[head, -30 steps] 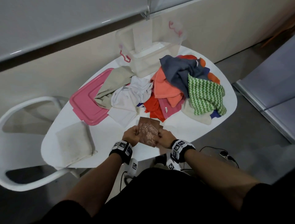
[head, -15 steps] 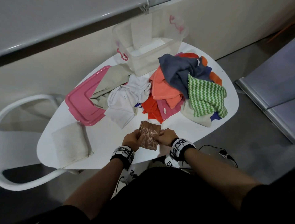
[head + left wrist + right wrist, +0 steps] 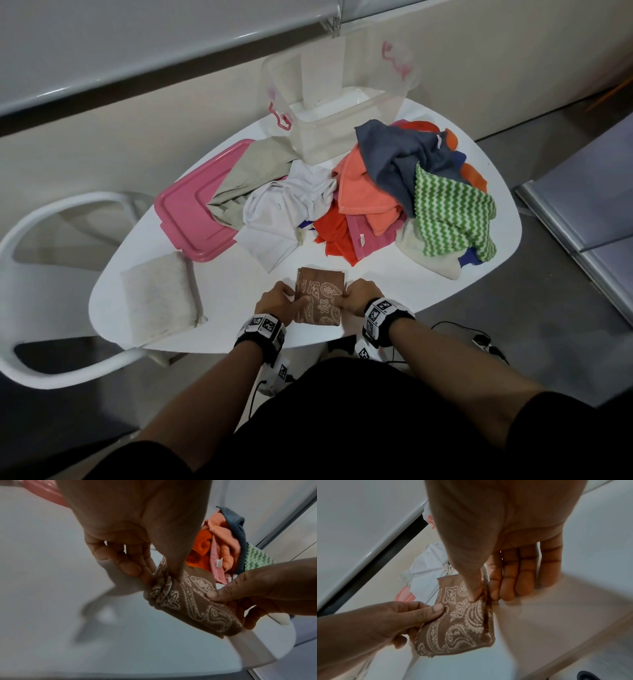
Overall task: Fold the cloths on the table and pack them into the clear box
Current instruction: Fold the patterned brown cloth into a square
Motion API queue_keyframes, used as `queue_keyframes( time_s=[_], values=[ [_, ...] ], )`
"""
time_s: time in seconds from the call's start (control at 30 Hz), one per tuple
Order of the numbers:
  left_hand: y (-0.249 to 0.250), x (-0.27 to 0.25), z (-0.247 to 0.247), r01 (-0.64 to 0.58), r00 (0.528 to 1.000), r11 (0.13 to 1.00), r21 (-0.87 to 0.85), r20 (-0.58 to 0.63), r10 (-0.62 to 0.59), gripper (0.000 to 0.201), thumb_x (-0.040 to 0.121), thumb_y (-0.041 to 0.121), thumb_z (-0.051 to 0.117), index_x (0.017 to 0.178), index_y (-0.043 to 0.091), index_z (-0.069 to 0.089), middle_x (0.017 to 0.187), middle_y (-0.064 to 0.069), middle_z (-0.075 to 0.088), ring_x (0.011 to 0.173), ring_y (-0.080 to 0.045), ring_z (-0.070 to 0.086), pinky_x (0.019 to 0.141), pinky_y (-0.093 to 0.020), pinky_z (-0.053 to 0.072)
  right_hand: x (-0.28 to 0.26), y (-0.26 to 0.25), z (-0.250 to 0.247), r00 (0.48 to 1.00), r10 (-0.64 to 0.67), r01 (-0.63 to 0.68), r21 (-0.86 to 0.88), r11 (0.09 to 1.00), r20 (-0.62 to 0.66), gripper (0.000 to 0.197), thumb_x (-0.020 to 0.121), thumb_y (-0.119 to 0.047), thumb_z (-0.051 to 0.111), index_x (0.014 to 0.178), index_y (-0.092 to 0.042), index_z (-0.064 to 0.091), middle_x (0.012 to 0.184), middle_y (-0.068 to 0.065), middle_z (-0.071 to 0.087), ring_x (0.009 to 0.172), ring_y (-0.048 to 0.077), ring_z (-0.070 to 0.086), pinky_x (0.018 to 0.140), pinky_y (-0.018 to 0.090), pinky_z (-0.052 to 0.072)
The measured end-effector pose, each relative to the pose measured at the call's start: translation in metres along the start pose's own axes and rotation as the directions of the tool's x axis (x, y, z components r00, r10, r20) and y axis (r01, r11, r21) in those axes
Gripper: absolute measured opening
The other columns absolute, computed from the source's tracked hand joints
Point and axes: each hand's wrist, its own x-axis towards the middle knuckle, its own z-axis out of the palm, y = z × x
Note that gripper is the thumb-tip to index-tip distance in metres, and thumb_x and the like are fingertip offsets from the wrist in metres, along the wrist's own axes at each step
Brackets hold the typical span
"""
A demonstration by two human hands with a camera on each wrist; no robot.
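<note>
- Forearms reach forward from your body and converge over the near edge of the white table (image 3: 394,284), wrists close together, each with a black band carrying marker tags.
- Your left hand (image 3: 279,301) pinches the left edge of the brown paisley cloth (image 3: 320,296): the thumb presses on top while the fingers (image 3: 130,566) curl under the fabric.
- Your right hand (image 3: 359,296) pinches the opposite edge the same way, thumb on the printed face and fingers tucked beneath.
- The brown paisley cloth is folded into a small rectangle held between both hands, right at the table's near edge; whether it rests on the surface or sits just above it, you cannot tell.
- The pile of unfolded cloths (image 3: 394,192) lies beyond your hands, across the middle of the table.
- The clear box (image 3: 339,113) stands at the far end, behind the pile, with the pink lid (image 3: 191,219) lying to its left.
- A folded beige cloth (image 3: 159,301) lies flat on the left side of the table, apart from the pile.
</note>
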Motion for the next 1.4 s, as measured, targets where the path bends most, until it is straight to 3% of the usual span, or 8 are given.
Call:
queue_keyframes(
  time_s=[0.27, 0.43, 0.67, 0.83, 1.07, 1.17, 1.27, 1.4],
  values=[
    [0.010, 0.004, 0.010, -0.099, 0.995, 0.970, -0.221, -0.015, 0.098, 0.039, 0.069, 0.020, 0.083, 0.073, 0.027, 0.045, 0.093, 0.000, 0.063, 0.088, -0.024, 0.064, 0.075, -0.030, 0.052, -0.001, 0.007, 0.002, 0.998, -0.037, 0.044, 0.159, 0.986, -0.045, 0.031, 0.086, -0.028, 0.073, 0.065, -0.023, 0.051, 0.074, -0.006, 0.059, 0.078, 0.017, 0.056, 0.061, 0.025, 0.037],
    [0.022, 0.002, 0.005, 0.058, 0.997, 0.870, -0.490, 0.074, -0.025, 0.065, 0.068, 0.027, 0.088, 0.113, 0.023, 0.042, 0.096, -0.001, 0.066, 0.093, -0.022, 0.065, 0.078, -0.032, 0.053, 0.005, 0.009, -0.003, 0.997, -0.081, 0.083, 0.149, 0.985, -0.017, 0.032, 0.083, -0.028, 0.076, 0.064, -0.023, 0.050, 0.068, -0.009, 0.057, 0.074, 0.014, 0.055, 0.062, 0.025, 0.039],
    [0.033, 0.003, 0.000, 0.055, 0.995, 0.901, -0.430, 0.101, -0.012, 0.046, 0.065, 0.040, 0.075, 0.109, 0.027, 0.068, 0.102, 0.001, 0.070, 0.092, -0.018, 0.063, 0.086, -0.027, 0.049, 0.015, 0.009, -0.007, 0.988, -0.154, 0.157, 0.207, 0.966, -0.032, 0.018, 0.080, -0.018, 0.076, 0.076, -0.018, 0.059, 0.078, 0.003, 0.066, 0.073, 0.019, 0.059, 0.074, 0.031, 0.052],
    [0.033, -0.001, -0.018, 0.129, 0.991, 0.622, -0.772, 0.121, -0.055, 0.041, 0.052, 0.014, 0.066, 0.093, 0.017, 0.071, 0.094, -0.010, 0.072, 0.097, -0.030, 0.064, 0.097, -0.046, 0.051, 0.021, -0.009, -0.019, 0.985, -0.170, 0.138, 0.540, 0.830, 0.009, 0.047, 0.084, -0.054, 0.069, 0.118, -0.021, 0.062, 0.087, -0.001, 0.068, 0.071, 0.011, 0.063, 0.066, 0.023, 0.048],
    [0.000, -0.016, -0.042, 0.150, 0.986, 0.364, -0.919, 0.112, -0.125, 0.040, 0.083, 0.017, 0.071, 0.121, 0.005, 0.064, 0.111, -0.017, 0.070, 0.102, -0.032, 0.066, 0.091, -0.041, 0.053, 0.012, -0.068, -0.011, 0.916, -0.307, 0.096, 0.603, 0.792, 0.258, 0.037, 0.078, -0.044, 0.080, 0.096, -0.014, 0.068, 0.101, 0.012, 0.074, 0.090, 0.026, 0.071, 0.083, 0.041, 0.059],
    [-0.032, -0.007, -0.041, 0.198, 0.959, 0.490, -0.849, 0.065, -0.275, 0.055, 0.078, 0.045, 0.073, 0.117, 0.006, 0.065, 0.112, -0.019, 0.070, 0.100, -0.034, 0.067, 0.092, -0.049, 0.054, 0.017, -0.090, 0.002, 0.914, -0.288, 0.078, 0.571, 0.817, 0.287, 0.060, 0.063, -0.044, 0.088, 0.106, -0.009, 0.065, 0.102, 0.013, 0.073, 0.085, 0.030, 0.072, 0.070, 0.046, 0.061],
    [-0.063, -0.003, -0.048, 0.231, 0.944, 0.728, -0.646, -0.032, -0.328, 0.054, 0.085, 0.049, 0.067, 0.114, 0.003, 0.060, 0.107, -0.017, 0.069, 0.096, -0.034, 0.067, 0.085, -0.047, 0.055, 0.015, -0.112, 0.010, 0.858, -0.294, -0.016, 0.595, 0.804, 0.421, 0.047, 0.081, -0.019, 0.080, 0.117, -0.005, 0.053, 0.110, 0.022, 0.069, 0.067, 0.032, 0.071, 0.042, 0.031, 0.054],
    [-0.082, -0.006, -0.078, 0.132, 0.928, 0.798, -0.587, -0.210, -0.308, 0.032, 0.095, 0.037, 0.059, 0.108, 0.009, 0.052, 0.100, -0.013, 0.065, 0.094, -0.029, 0.063, 0.081, -0.036, 0.050, 0.019, -0.147, 0.018, 0.826, -0.368, 0.041, 0.607, 0.794, 0.427, 0.035, 0.083, -0.014, 0.078, 0.104, -0.010, 0.050, 0.108, 0.023, 0.068, 0.062, 0.031, 0.071, 0.045, 0.031, 0.056]
  ],
)
